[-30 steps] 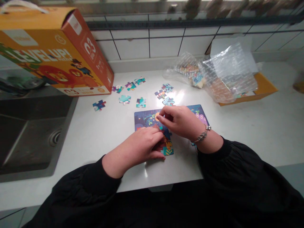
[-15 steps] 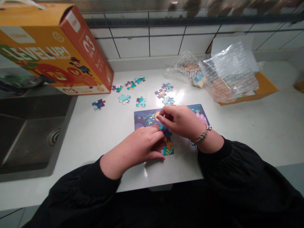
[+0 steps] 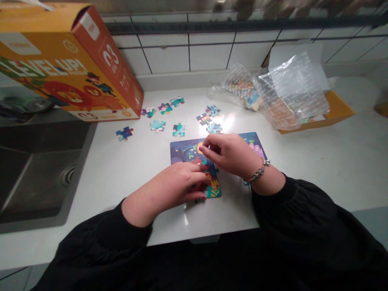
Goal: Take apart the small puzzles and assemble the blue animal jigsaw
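A partly assembled jigsaw puzzle [image 3: 182,150] with a dark blue night scene lies on the counter, with a gap in its lower right part. My left hand [image 3: 174,182] rests over its lower left, fingers bent and thumb apart near the bottom edge; no loose piece shows in it. Above the puzzle's upper middle is my right hand [image 3: 232,155], fingers curled and thumb against the forefinger, with nothing visible between the tips. The hands hide much of the puzzle. Beyond it lie loose puzzle pieces, among them a teal piece [image 3: 179,129] and a dark blue piece [image 3: 124,133].
An orange puzzle box [image 3: 69,76] stands at the back left, beside a steel sink [image 3: 33,173]. At the back right, clear plastic wrapping [image 3: 291,93] lies over an open yellow box [image 3: 339,111]. A tiled wall [image 3: 212,56] bounds the white counter [image 3: 121,169].
My left hand has drawn back slightly to the left, its fingers and thumb shifting and uncovering more of the puzzle's lower part. My right hand has stayed almost still.
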{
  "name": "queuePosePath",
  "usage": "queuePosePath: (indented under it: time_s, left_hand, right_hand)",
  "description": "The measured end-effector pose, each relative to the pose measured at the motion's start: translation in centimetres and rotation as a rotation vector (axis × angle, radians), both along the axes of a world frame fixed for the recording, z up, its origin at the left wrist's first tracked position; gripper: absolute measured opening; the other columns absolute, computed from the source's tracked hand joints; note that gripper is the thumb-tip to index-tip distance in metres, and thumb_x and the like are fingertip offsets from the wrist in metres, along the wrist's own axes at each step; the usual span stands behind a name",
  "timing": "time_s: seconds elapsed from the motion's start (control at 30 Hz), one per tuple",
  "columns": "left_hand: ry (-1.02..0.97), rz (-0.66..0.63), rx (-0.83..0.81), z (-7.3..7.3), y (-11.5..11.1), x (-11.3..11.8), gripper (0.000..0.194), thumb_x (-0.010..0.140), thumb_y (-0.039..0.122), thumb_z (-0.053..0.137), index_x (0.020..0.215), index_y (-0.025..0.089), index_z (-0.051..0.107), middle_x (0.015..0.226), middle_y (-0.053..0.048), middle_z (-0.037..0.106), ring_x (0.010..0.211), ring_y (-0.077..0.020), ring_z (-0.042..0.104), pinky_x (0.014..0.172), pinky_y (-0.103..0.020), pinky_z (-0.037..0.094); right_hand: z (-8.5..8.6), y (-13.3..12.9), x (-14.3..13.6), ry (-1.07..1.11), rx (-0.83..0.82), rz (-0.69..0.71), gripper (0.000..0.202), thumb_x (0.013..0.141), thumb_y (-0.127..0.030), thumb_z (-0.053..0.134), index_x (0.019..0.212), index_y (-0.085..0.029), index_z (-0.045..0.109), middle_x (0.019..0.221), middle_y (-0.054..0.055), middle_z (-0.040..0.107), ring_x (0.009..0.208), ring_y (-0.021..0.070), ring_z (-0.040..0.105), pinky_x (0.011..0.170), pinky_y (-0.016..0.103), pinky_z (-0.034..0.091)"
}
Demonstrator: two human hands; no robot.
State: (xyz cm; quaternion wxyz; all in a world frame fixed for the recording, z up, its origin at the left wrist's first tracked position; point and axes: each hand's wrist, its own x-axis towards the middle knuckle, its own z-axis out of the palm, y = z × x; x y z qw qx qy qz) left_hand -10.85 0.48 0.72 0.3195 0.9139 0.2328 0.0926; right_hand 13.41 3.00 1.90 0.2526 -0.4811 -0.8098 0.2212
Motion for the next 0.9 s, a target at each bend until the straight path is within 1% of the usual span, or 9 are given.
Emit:
queuePosePath:
  time_s: [0.1, 0.23, 0.3, 0.4, 0.53, 0.6, 0.67, 0.8, 0.9]
  left_hand:
    - [0.04, -0.022, 0.01, 0.2, 0.0, 0.0, 0.017, 0.106, 0.038, 0.077, 0.116, 0.024, 0.077, 0.116, -0.009, 0.077, 0.105, -0.0269, 0.074, 0.093, -0.038, 0.056]
    - [0.049, -0.011, 0.005, 0.7, -0.4, 0.2, 0.017, 0.108, 0.038, 0.073, 0.115, 0.023, 0.075, 0.112, -0.009, 0.077, 0.102, -0.0262, 0.074, 0.09, -0.037, 0.056]
    - [0.047, 0.012, -0.003, 0.8, -0.5, 0.3, 0.02, 0.107, 0.038, 0.073, 0.12, 0.023, 0.073, 0.111, -0.009, 0.078, 0.101, -0.0261, 0.075, 0.089, -0.037, 0.056]
    - [0.049, 0.129, 0.028, 0.9, -0.5, 0.4, 0.02, 0.11, 0.035, 0.068, 0.125, 0.022, 0.07, 0.109, -0.008, 0.077, 0.1, -0.0265, 0.074, 0.088, -0.038, 0.057]
    - [0.083, 0.313, 0.177, 0.6, 0.5, -0.3, 0.016, 0.111, 0.024, 0.055, 0.11, 0.02, 0.071, 0.105, -0.009, 0.074, 0.097, -0.026, 0.07, 0.087, -0.04, 0.056]
    - [0.089, 0.336, 0.202, 0.5, 1.1, -0.8, 0.016, 0.109, 0.021, 0.057, 0.108, 0.019, 0.072, 0.107, -0.01, 0.072, 0.099, -0.0263, 0.069, 0.089, -0.04, 0.056]
    - [0.084, 0.332, 0.171, 0.5, 1.6, -1.3, 0.013, 0.106, 0.021, 0.062, 0.11, 0.019, 0.074, 0.109, -0.01, 0.071, 0.101, -0.0258, 0.068, 0.089, -0.039, 0.056]
    - [0.059, 0.308, 0.085, 0.4, 2.1, -2.1, 0.014, 0.103, 0.025, 0.07, 0.115, 0.021, 0.076, 0.11, -0.008, 0.071, 0.1, -0.0241, 0.068, 0.088, -0.037, 0.055]
    - [0.043, 0.291, 0.07, 0.2, 2.2, -2.4, 0.02, 0.1, 0.029, 0.079, 0.118, 0.02, 0.076, 0.11, -0.008, 0.071, 0.101, -0.0246, 0.068, 0.089, -0.037, 0.054]
  right_hand:
    - [0.0, 0.0, 0.0, -0.004, -0.018, 0.003, 0.021, 0.107, -0.034, 0.069, 0.092, -0.02, 0.075, 0.072, 0.0, 0.069, 0.066, 0.0139, 0.058, 0.068, 0.03, 0.037]
    - [0.1, 0.0, 0.0, -0.006, -0.023, -0.001, 0.023, 0.107, -0.035, 0.068, 0.091, -0.02, 0.074, 0.07, 0.0, 0.068, 0.065, 0.0139, 0.057, 0.068, 0.03, 0.037]
    - [0.1, 0.0, 0.0, -0.005, -0.017, -0.003, 0.023, 0.107, -0.035, 0.069, 0.091, -0.02, 0.074, 0.071, 0.0, 0.068, 0.065, 0.0139, 0.057, 0.068, 0.03, 0.037]
    - [0.2, -0.1, 0.0, -0.008, -0.01, -0.002, 0.022, 0.107, -0.035, 0.069, 0.091, -0.02, 0.074, 0.071, 0.0, 0.068, 0.065, 0.014, 0.057, 0.068, 0.03, 0.037]
    - [0.2, -0.1, 0.0, -0.026, 0.008, -0.005, 0.021, 0.107, -0.035, 0.068, 0.092, -0.02, 0.073, 0.071, 0.0, 0.068, 0.066, 0.0146, 0.056, 0.068, 0.031, 0.036]
    - [0.4, 0.0, 0.1, -0.034, 0.026, -0.01, 0.022, 0.108, -0.035, 0.068, 0.093, -0.02, 0.074, 0.073, 0.0, 0.069, 0.067, 0.0147, 0.056, 0.068, 0.031, 0.036]
    - [0.9, -0.1, 0.4, -0.058, 0.032, 0.001, 0.021, 0.109, -0.035, 0.068, 0.095, -0.02, 0.074, 0.076, 0.001, 0.071, 0.068, 0.0151, 0.058, 0.069, 0.031, 0.037]
    - [2.8, -2.0, 1.1, -0.205, 0.013, 0.109, 0.013, 0.107, -0.033, 0.074, 0.11, -0.021, 0.076, 0.096, 0.006, 0.079, 0.082, 0.0202, 0.069, 0.074, 0.033, 0.045]
    - [3.6, -5.2, 1.4, -0.353, -0.004, 0.196, 0.02, 0.102, -0.036, 0.081, 0.116, -0.022, 0.075, 0.107, 0.01, 0.079, 0.097, 0.0278, 0.074, 0.082, 0.038, 0.052]
